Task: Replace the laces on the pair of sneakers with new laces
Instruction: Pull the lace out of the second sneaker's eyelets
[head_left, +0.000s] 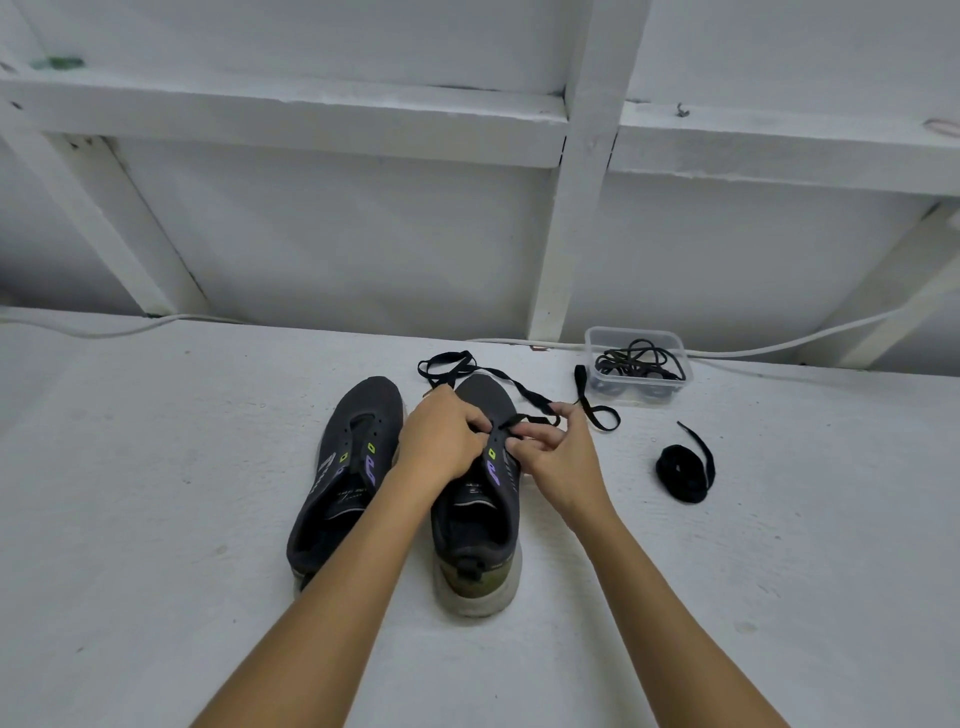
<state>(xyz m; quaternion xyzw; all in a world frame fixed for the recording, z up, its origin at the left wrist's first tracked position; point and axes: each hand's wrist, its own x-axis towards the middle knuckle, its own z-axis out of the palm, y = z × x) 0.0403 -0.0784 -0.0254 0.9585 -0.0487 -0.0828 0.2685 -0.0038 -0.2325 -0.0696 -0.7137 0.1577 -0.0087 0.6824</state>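
Two dark grey sneakers stand side by side on the white surface, toes pointing away. The left sneaker (345, 473) has bare eyelets with no lace. Over the front eyelets of the right sneaker (480, 525), my left hand (441, 441) and my right hand (558, 457) both pinch a flat black lace (519, 387). That lace trails in loops past the toe and out to the right. A coiled black lace (683, 470) lies to the right of the shoes.
A clear plastic tub (636, 366) holding a tangle of black laces sits at the back right near the wall. A white cable (779, 345) runs along the foot of the white framed wall.
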